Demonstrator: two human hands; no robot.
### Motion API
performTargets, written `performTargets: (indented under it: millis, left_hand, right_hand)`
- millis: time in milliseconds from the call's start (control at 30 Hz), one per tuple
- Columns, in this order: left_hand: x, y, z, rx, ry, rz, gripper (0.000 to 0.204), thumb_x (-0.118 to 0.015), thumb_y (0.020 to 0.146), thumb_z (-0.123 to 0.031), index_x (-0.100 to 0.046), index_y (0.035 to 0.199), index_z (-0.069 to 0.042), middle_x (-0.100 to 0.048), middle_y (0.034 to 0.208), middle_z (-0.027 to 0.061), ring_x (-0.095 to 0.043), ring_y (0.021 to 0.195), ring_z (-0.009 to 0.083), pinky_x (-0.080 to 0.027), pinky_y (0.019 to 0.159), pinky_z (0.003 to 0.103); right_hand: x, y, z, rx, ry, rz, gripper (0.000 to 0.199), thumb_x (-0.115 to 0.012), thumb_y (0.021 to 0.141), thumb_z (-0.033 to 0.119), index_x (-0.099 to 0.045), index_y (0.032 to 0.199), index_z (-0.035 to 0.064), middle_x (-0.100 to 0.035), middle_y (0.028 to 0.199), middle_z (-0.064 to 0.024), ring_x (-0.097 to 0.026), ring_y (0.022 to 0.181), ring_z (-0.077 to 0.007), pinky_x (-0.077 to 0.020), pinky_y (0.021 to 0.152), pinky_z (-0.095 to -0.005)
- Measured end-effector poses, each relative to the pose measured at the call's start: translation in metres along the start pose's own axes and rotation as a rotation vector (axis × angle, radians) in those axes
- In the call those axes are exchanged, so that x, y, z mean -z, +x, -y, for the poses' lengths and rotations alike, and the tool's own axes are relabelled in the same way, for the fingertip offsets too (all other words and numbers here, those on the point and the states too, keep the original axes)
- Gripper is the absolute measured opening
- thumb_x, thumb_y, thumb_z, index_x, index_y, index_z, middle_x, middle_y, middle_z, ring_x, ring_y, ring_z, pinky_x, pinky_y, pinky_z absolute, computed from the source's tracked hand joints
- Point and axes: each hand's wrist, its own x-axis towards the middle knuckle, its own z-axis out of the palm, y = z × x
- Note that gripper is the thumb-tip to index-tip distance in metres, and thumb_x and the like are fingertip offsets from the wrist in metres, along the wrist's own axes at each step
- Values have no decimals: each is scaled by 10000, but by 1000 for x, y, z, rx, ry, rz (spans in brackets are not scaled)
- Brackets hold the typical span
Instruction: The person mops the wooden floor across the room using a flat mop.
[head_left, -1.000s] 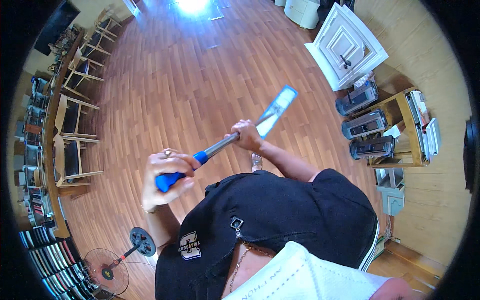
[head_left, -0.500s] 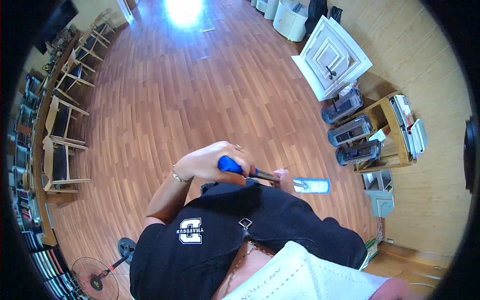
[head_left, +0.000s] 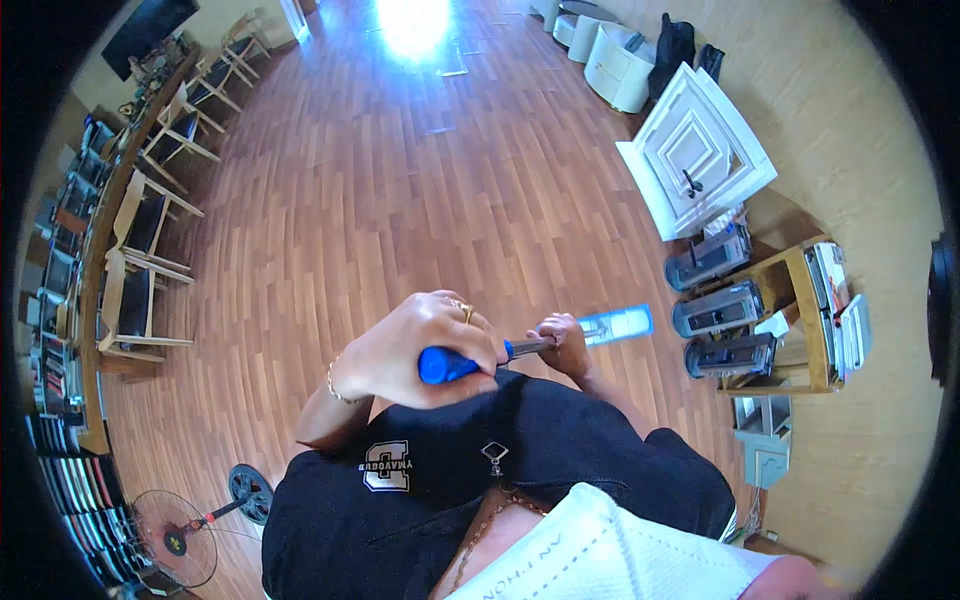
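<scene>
Mopping the wood floor (head_left: 400, 200) w/ a flat mop. To do it well, I'd judge: keep both hands spaced along the pole so the top hand steers and the lower one pushes, keep the pad flat on the boards, and work it along the plank lines, watching the shelf side so the head doesn't knock the stuff stacked there.

Left hand (head_left: 420, 345): nearest, fingers wrapped tight round the blue grip (head_left: 447, 365) at the top end of the mop pole, ring showing, bracelet at the wrist. Clenched, no slack.

Right hand (head_left: 562, 342): just past it, closed round the metal pole (head_left: 525, 348) a bit lower down. Firm hold too, as far as I can tell; fingertips partly hidden.

Mop head (head_left: 615, 325): flat, pale blue/white pad, out beyond the right hand, lying on the floor near the person's right side, pointing toward the wall.

Further out: wooden shelf (head_left: 800, 300) w/ dark boxy units beside it, close to the mop head but apart. White cabinet door (head_left: 697, 150) leaning by the wall. Far left, row of wooden chairs (head_left: 140, 250); a floor fan (head_left: 175, 520) low left.
</scene>
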Motion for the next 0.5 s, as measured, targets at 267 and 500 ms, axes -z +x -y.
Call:
performTargets:
  millis: [267,500]
  left_hand:
    - [-23,16,35,231,404,-260,89,-723,762,-157,-650,786,-113,-703,822,60,-686,772,258,-520,682,377]
    - [-19,-3,88,475,505,-606,114,-752,774,-116,-677,852,-79,-722,938,108,-689,774,262,-537,705,331]
  right_hand:
    - [-52,113,-83,63,-213,-42,210,-747,733,271,-608,731,113,-602,848,-110,-586,802,-328,-450,667,-434]
    - [-142,215,-119,51,164,102,111,-724,696,129,-615,713,130,-608,795,-99,-608,815,-301,-486,666,-439]
